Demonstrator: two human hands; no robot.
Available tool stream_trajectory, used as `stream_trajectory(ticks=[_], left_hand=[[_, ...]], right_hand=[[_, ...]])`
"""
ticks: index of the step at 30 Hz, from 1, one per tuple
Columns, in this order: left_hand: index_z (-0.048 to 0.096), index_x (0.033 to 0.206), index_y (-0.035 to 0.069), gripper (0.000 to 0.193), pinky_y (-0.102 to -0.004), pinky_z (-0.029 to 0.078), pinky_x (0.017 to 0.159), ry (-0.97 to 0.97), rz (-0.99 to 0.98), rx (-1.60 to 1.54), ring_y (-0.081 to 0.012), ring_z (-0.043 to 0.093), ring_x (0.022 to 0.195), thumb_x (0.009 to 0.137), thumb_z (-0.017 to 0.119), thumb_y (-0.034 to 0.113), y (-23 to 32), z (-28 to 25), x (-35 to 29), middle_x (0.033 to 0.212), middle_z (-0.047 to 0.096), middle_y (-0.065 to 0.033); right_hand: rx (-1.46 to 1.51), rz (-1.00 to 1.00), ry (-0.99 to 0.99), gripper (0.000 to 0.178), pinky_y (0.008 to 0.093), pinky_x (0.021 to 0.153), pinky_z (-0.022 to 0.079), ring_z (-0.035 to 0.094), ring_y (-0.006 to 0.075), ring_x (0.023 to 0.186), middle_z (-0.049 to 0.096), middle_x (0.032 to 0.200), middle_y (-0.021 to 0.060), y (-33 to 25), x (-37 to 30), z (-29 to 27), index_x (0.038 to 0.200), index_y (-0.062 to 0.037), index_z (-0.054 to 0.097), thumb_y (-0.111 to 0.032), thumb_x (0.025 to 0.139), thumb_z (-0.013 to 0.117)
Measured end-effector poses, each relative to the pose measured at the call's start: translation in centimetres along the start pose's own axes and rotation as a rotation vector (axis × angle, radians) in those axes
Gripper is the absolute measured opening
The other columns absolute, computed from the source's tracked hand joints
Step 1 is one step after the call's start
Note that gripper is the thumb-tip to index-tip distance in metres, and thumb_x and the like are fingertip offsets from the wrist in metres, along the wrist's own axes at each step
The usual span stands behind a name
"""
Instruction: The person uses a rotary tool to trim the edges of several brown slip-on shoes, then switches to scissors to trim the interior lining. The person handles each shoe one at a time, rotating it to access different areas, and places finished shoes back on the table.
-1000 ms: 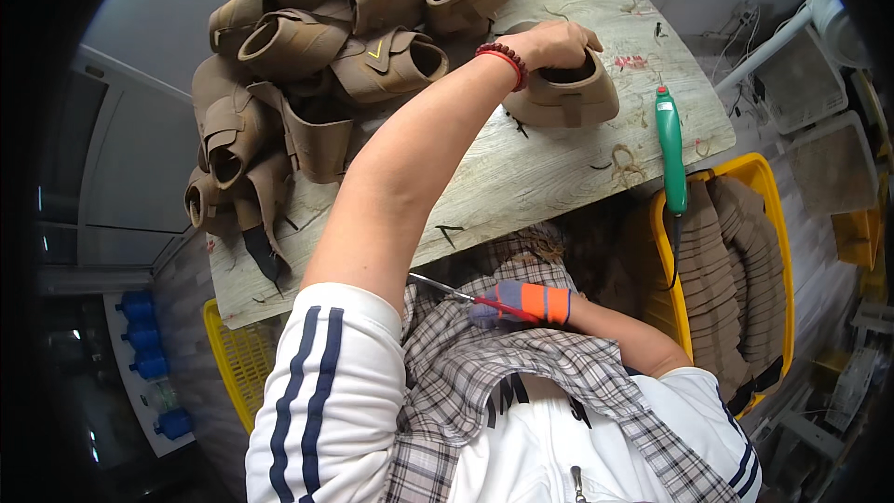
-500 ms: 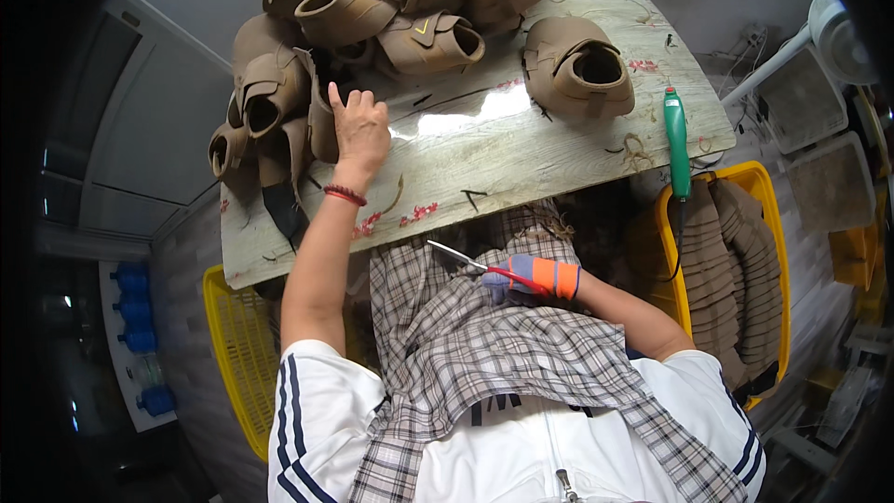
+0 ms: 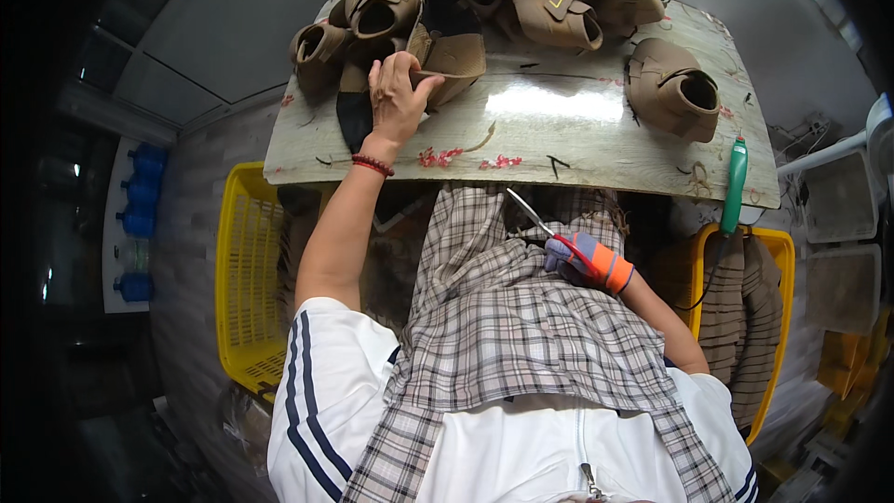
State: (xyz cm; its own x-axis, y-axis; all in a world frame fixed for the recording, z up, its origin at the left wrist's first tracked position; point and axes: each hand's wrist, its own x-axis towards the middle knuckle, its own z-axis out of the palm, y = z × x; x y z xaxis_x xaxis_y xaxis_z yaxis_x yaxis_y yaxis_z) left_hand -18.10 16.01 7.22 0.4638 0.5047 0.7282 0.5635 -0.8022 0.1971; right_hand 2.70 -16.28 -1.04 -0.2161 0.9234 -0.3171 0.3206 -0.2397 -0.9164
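Note:
My bare left hand [image 3: 398, 98], with a red bead bracelet at the wrist, has its fingers closed on the edge of a brown shoe upper [image 3: 456, 58] at the table's left side. That upper lies opened out, its black lining partly showing. Over my lap, my right hand [image 3: 579, 253] in a grey-and-orange glove is closed round scissors [image 3: 531, 211] with red handles. Their blades point up and left toward the table edge. Beyond my left hand, more brown shoe uppers [image 3: 554, 19] are heaped. A single shoe upper [image 3: 672, 88] stands apart at the right.
On the table [image 3: 549, 140] lie dark scraps and trimmings. A green corded hand tool [image 3: 736, 186] rests at its right edge. Below stand a yellow basket [image 3: 244, 270] at left and a yellow crate [image 3: 780, 335] with stacked brown pieces at right. Blue water bottles [image 3: 140, 219] stand far left.
My left hand has come nearer and taken hold of a shoe upper, which has tipped over to the right. The whole view has shifted. The right hand still holds the scissors over my lap.

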Motion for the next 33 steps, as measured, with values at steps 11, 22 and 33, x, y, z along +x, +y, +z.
stream_trajectory(ticks=[11,22,33], left_hand=[[0.052,0.084,0.008,0.022,-0.0172,0.040,0.068,-0.482,-0.390,-1.151,-0.0026,0.045,0.073,0.083,0.072,0.000,-0.5,-12.0,-0.9,0.080,0.048,0.0066],[0.039,0.141,0.003,0.052,-0.0267,0.050,0.090,-0.432,-1.109,-1.760,-0.0168,0.061,0.104,0.092,0.056,0.006,0.2,-11.0,-17.9,0.125,0.059,-0.0139],[0.044,0.139,0.001,0.048,-0.0393,0.042,0.105,0.147,-1.744,-1.541,-0.0263,0.050,0.125,0.102,0.045,0.031,5.9,-7.7,-27.9,0.137,0.052,-0.0131]], right_hand=[[0.000,-0.086,0.500,0.015,0.0202,0.055,0.038,0.044,0.0046,0.060,0.052,0.073,-0.0029,-7.5,-4.2,-5.3,0.102,-0.0032,0.059,-0.010,0.089,0.060],[-1.023,-0.283,0.206,0.039,0.0397,0.081,0.048,0.060,0.0302,0.092,0.063,0.097,0.0106,-5.8,5.2,0.4,0.102,-0.0092,0.062,-0.028,0.072,0.076],[-1.141,-0.310,0.339,0.049,0.0410,0.083,0.046,0.059,0.0310,0.094,0.060,0.100,0.0122,-4.6,5.4,0.2,0.109,-0.0101,0.060,-0.032,0.068,0.077]])
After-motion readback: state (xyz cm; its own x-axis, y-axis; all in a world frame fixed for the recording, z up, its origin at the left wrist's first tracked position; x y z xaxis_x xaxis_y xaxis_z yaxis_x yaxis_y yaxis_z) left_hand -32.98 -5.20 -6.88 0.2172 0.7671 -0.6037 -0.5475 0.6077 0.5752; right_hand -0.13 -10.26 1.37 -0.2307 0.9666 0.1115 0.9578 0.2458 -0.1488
